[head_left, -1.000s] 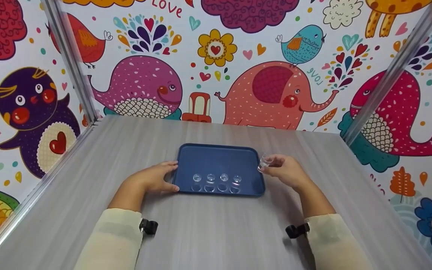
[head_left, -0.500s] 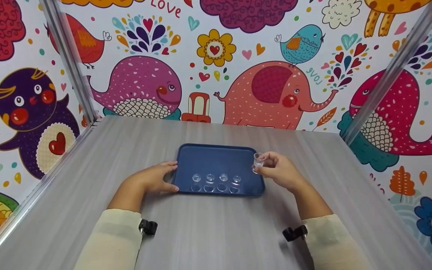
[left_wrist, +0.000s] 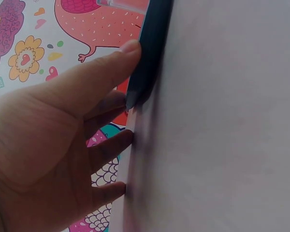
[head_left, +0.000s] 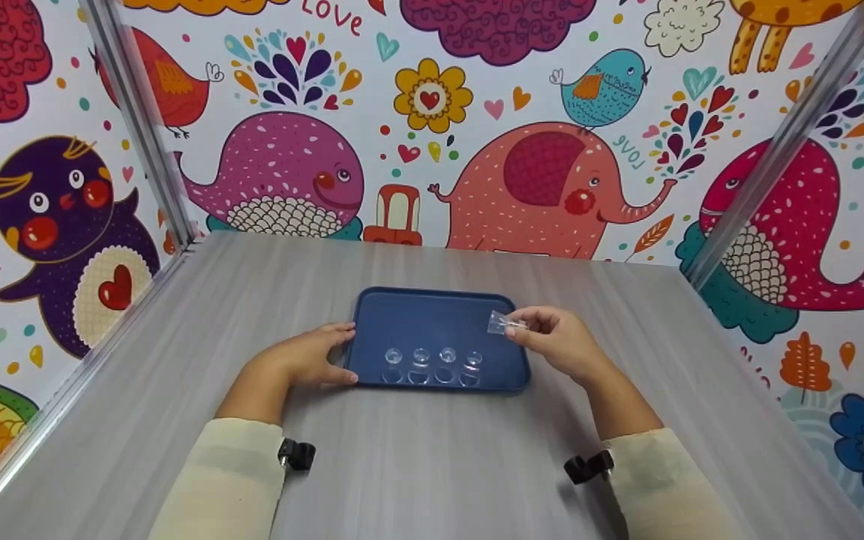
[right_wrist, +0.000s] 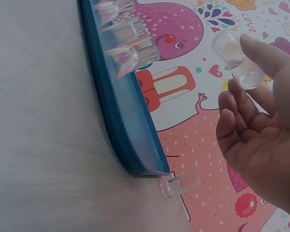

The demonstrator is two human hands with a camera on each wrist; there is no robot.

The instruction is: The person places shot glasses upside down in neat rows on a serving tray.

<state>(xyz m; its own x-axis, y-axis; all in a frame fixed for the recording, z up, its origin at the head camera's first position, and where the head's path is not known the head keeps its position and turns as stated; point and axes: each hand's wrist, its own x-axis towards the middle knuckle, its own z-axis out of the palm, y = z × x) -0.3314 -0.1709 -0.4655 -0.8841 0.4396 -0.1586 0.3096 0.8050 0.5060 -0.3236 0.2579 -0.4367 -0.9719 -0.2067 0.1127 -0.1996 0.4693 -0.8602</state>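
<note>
A blue tray [head_left: 432, 322] lies on the table, with a row of several small clear cups [head_left: 421, 357] along its near side. My left hand [head_left: 308, 356] rests against the tray's left edge, thumb at the near corner, fingers spread and fairly straight. Over the tray's right part, my right hand [head_left: 556, 337] pinches another clear cup [head_left: 503, 323] between thumb and fingers. This cup is tipped sideways, its wide end to the left, and is narrow in the middle. The right wrist view shows the held cup [right_wrist: 239, 60] raised above the tray's level.
One more clear cup [right_wrist: 181, 184] stands on the table beyond the tray's right end, seen in the right wrist view. The grey table [head_left: 432, 465] meets printed walls [head_left: 402, 150] at the back and sides. Metal posts [head_left: 139, 127] stand at the corners.
My right hand has moved left from beside the tray to over its right side. The held cup has turned from roughly upright onto its side. The left hand and tray have stayed put.
</note>
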